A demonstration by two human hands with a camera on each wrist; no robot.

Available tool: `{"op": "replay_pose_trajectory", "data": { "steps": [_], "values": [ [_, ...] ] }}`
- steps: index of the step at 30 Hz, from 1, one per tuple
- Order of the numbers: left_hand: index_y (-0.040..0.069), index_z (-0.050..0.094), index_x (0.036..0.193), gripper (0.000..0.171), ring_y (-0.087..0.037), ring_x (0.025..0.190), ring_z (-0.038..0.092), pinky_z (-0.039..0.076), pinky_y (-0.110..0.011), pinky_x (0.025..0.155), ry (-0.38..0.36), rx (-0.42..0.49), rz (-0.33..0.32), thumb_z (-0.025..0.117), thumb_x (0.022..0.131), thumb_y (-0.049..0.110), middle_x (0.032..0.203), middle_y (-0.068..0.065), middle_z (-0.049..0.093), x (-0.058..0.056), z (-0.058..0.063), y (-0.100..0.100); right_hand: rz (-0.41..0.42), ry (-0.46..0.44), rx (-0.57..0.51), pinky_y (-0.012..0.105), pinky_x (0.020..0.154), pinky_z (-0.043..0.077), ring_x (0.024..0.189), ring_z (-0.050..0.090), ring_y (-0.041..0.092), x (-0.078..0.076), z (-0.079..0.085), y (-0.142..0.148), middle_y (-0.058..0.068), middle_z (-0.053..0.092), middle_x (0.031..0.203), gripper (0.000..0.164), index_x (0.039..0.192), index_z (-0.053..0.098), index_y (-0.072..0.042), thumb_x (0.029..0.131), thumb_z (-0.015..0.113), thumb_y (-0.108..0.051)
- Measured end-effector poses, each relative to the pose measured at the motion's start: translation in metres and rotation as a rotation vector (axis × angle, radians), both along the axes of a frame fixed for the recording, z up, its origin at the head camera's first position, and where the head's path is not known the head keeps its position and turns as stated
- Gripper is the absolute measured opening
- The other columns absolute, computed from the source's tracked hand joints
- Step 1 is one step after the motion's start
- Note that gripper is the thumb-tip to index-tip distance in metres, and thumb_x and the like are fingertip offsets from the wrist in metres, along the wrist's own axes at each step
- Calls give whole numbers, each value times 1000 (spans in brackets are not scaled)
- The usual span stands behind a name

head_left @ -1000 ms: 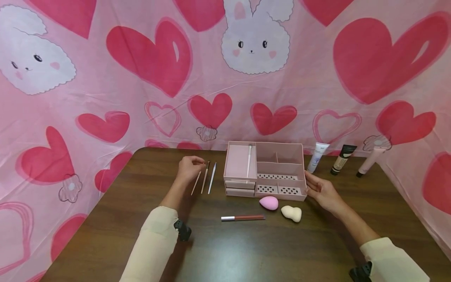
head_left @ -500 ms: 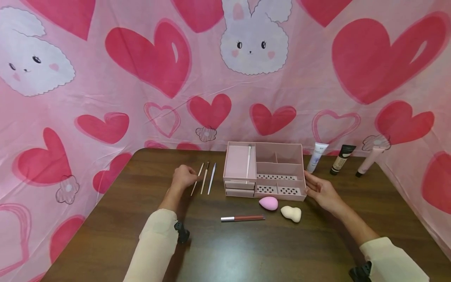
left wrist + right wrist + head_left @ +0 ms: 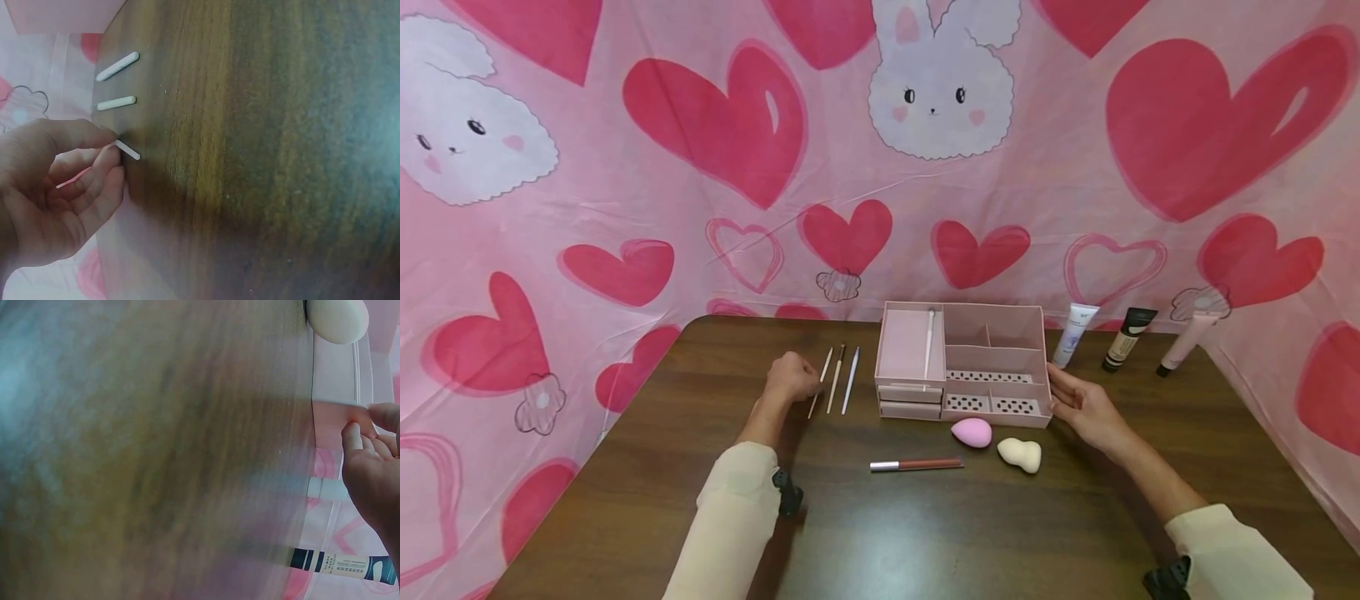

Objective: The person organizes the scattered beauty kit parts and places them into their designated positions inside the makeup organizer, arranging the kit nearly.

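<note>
My left hand pinches a slim, pale makeup brush between thumb and fingertips. This brush is the leftmost of three on the table, and part of it is hidden by the fingers. Just right of it lie a beige brush with a dark tip and a white brush. My right hand touches the right wall of a pink makeup organizer, fingers extended along it. Another white brush lies on the organizer's flat left top.
A pink teardrop sponge, a cream sponge and a lip gloss tube lie in front of the organizer. To its right stand a white tube, a black-and-gold tube and a pink tube. Heart-printed cloth hangs behind.
My left hand has come down and slightly left from above the leftmost brush and now pinches it; the brush's near end has shifted a little. The right hand stays on the organizer.
</note>
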State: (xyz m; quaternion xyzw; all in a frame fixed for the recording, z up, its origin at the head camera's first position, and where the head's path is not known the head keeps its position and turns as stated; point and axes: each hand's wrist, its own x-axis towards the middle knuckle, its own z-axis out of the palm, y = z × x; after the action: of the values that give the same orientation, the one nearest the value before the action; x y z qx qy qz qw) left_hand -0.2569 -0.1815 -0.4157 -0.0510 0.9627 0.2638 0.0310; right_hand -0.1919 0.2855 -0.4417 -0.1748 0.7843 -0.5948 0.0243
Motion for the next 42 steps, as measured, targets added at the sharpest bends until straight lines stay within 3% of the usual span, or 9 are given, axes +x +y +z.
{"op": "replay_pose_trajectory", "data": {
  "steps": [5, 11, 17, 26, 33, 38, 42],
  "values": [
    [15, 58, 51, 25, -20, 64, 51, 41, -28, 58, 5, -18, 23, 70, 73, 16, 57, 1, 56, -1, -1, 2, 9, 2, -16, 5, 92, 46, 116, 45, -22, 0, 0, 0, 46, 16, 152, 65, 149, 19, 24, 92, 50, 17],
    [8, 76, 65, 20, -27, 75, 64, 53, -36, 70, 1, -39, 32, 77, 74, 25, 73, -10, 74, -2, -4, 3, 13, -13, -31, 5, 92, 47, 117, 46, -21, 1, 1, 0, 46, 15, 152, 66, 149, 18, 24, 92, 51, 17],
    [7, 78, 69, 21, -34, 85, 69, 57, -46, 83, 14, -49, 29, 78, 74, 28, 81, -12, 78, -2, -5, 5, 24, -33, -47, 6, 92, 48, 117, 46, -21, 2, 2, 0, 46, 12, 153, 68, 150, 16, 23, 93, 52, 16],
    [11, 64, 56, 23, -32, 77, 65, 56, -46, 74, 48, -74, 39, 73, 72, 25, 68, -9, 67, -3, -8, 8, 20, -48, -38, 7, 93, 49, 118, 46, -21, 3, 3, 0, 44, 13, 154, 69, 151, 16, 22, 93, 53, 14],
    [9, 73, 63, 23, -29, 78, 65, 54, -41, 73, 34, -27, 49, 76, 75, 28, 70, -8, 72, -1, -6, 5, 11, -53, -25, 8, 93, 49, 118, 46, -20, 3, 4, -1, 43, 15, 155, 68, 151, 17, 21, 94, 54, 13],
    [8, 77, 65, 23, -18, 60, 60, 45, -29, 59, 19, 30, 47, 75, 77, 27, 54, -1, 66, 1, -5, 3, 6, -58, -23, 7, 93, 49, 118, 47, -19, 3, 3, -1, 43, 16, 155, 68, 151, 18, 21, 94, 54, 13],
    [7, 78, 69, 22, -11, 51, 59, 45, -26, 57, 1, 83, 53, 75, 80, 25, 50, 2, 64, 3, -3, 3, 5, -59, -28, 6, 92, 48, 118, 47, -19, 3, 3, -1, 43, 16, 155, 69, 151, 18, 21, 93, 53, 14]
  ]
}}
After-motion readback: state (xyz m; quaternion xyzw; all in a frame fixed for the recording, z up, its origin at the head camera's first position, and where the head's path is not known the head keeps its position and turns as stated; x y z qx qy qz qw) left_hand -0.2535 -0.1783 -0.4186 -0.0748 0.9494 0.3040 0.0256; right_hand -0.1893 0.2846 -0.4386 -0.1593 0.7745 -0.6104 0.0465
